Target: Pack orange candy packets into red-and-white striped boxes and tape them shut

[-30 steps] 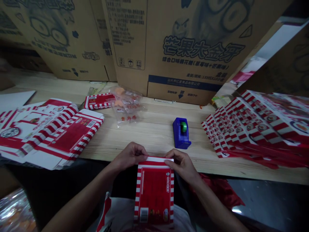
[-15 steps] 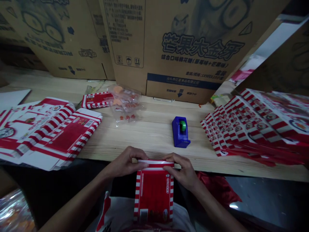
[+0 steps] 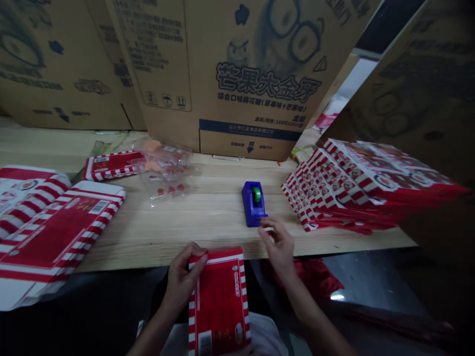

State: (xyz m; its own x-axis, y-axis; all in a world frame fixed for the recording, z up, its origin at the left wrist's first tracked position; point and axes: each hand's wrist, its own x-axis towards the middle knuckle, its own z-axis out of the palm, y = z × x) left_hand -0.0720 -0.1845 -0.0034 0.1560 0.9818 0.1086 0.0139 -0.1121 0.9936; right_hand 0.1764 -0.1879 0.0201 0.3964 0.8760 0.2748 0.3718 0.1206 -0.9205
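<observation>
My left hand (image 3: 184, 277) grips the upper left corner of a red box (image 3: 219, 301) with white stripes along its sides and a barcode. The box lies over my lap, at the front edge of the table. My right hand (image 3: 278, 244) is at the front end of a blue tape dispenser (image 3: 249, 210), which holds a green roll of tape (image 3: 256, 194). Thumb and fingers are drawn together at its cutting edge; any tape between them is too small to make out.
Flattened red-and-white cartons (image 3: 61, 232) lie at left. Clear packets of orange and red sweets (image 3: 168, 168) lie beside a closed red box (image 3: 111, 165). A tall stack of striped boxes (image 3: 341, 188) stands at right. Large cardboard cartons (image 3: 237, 99) line the back.
My right hand has let go of the box's top and moved up to the tape dispenser. My left hand keeps hold of the box. The view has turned to the right.
</observation>
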